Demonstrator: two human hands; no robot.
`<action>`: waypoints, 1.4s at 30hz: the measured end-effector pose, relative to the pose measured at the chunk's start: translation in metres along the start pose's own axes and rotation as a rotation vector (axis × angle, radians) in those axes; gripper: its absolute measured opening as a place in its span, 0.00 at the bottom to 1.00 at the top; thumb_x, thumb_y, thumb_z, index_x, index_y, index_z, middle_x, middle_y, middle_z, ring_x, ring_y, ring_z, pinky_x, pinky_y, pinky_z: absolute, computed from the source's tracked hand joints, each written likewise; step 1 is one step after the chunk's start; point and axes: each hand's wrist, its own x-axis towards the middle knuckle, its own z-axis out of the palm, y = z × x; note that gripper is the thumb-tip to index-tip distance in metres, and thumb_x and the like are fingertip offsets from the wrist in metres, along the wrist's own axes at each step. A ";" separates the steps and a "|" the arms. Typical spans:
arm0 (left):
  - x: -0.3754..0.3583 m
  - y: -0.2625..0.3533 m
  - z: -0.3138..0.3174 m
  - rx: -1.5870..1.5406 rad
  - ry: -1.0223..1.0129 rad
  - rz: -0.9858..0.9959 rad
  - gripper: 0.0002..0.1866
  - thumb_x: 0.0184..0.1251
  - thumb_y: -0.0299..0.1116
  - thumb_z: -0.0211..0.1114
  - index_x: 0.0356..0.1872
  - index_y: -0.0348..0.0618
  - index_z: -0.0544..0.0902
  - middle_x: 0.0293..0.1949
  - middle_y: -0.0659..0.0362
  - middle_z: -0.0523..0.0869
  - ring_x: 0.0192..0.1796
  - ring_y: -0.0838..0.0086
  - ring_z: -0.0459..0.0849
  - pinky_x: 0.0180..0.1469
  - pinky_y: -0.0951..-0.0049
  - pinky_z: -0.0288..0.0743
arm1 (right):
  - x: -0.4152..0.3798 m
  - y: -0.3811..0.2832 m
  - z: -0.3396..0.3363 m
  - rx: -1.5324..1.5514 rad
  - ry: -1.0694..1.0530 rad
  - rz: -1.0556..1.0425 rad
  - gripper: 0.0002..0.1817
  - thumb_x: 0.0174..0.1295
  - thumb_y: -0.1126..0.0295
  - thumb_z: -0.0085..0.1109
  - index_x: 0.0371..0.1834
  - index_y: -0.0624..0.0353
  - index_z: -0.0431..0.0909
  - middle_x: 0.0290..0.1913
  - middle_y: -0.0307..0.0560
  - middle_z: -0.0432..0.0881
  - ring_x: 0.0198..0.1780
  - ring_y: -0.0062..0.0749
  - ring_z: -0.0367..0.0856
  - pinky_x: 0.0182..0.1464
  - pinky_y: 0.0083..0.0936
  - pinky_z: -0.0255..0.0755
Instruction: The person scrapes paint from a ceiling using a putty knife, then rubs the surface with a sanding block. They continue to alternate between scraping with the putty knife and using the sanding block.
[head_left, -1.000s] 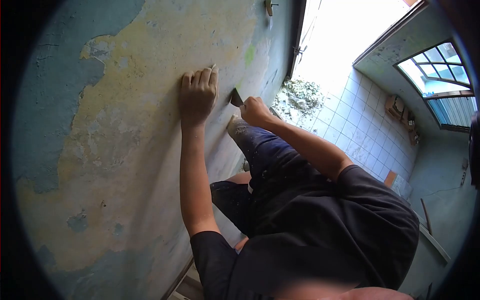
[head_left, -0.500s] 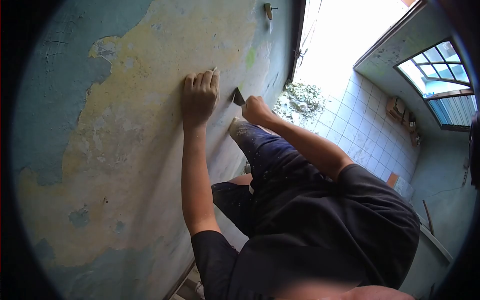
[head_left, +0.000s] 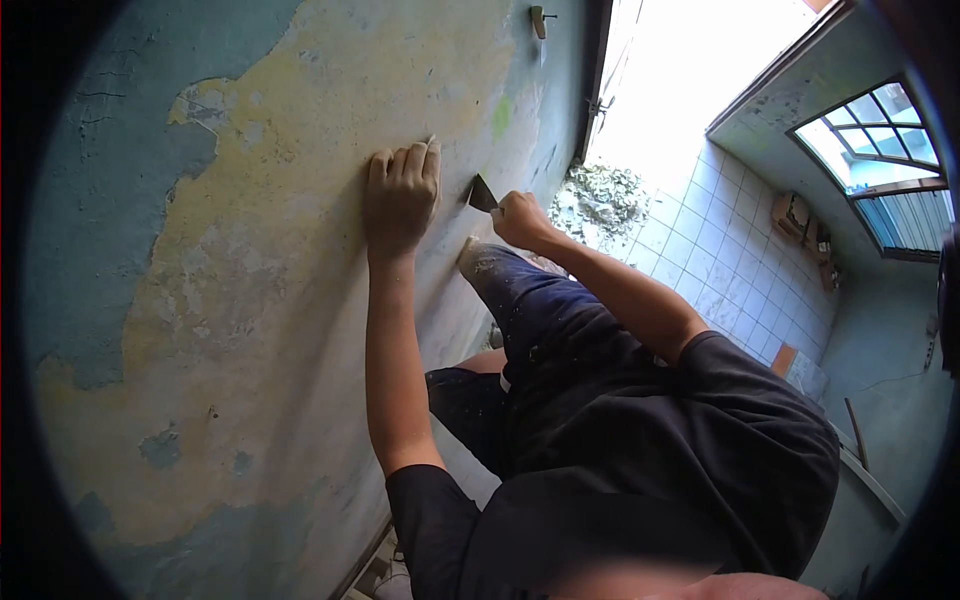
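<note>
My right grip [head_left: 518, 219] is closing round the handle of a scraper [head_left: 482, 194], with the fingers curling in and the handle end hiding inside the fist. The scraper is sitting just beyond my right fist, on the side toward the wall [head_left: 250, 330], with its dark blade tilting and its edge meeting the wall or lying very near it; can't tell exact contact. My left grip [head_left: 402, 196] is resting on the wall, to the left of the scraper and apart from it, fingers bending and lying side by side, back of the hand facing the camera. Can't tell whether it is pinching anything at the fingertips. Wall is showing worn yellow and whitish areas, with blue-green paint [head_left: 95, 230] bordering them in ragged edges. A green smudge [head_left: 502, 118] is showing above the blade, and a small wooden block [head_left: 539, 22] is sticking out of the wall higher up in the view. My dark trousers [head_left: 545, 310], carrying pale specks, are running in below the right grip. Beyond it, a heap of pale flakes [head_left: 605, 200] is lying on the tiled floor [head_left: 715, 250] by the bright doorway. A paned window [head_left: 880, 130] is showing at far right.
</note>
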 end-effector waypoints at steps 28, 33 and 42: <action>0.001 0.002 -0.003 0.024 -0.040 -0.008 0.11 0.71 0.34 0.62 0.50 0.49 0.86 0.37 0.64 0.83 0.42 0.74 0.83 0.55 0.66 0.72 | 0.016 0.008 0.010 -0.031 0.042 0.010 0.16 0.61 0.68 0.58 0.30 0.76 0.84 0.37 0.80 0.83 0.45 0.72 0.86 0.51 0.52 0.81; 0.001 0.002 -0.001 -0.006 -0.039 -0.015 0.11 0.71 0.35 0.63 0.50 0.49 0.86 0.38 0.64 0.84 0.43 0.74 0.84 0.55 0.66 0.72 | 0.013 0.025 0.015 0.002 0.110 -0.023 0.18 0.62 0.66 0.56 0.24 0.73 0.81 0.28 0.77 0.80 0.35 0.73 0.84 0.45 0.53 0.79; -0.001 0.005 -0.007 0.005 -0.043 -0.012 0.10 0.72 0.35 0.62 0.49 0.48 0.86 0.37 0.63 0.84 0.42 0.73 0.84 0.55 0.66 0.72 | 0.043 0.009 0.007 0.004 0.105 0.143 0.15 0.56 0.71 0.59 0.37 0.76 0.85 0.42 0.78 0.85 0.51 0.70 0.86 0.54 0.51 0.81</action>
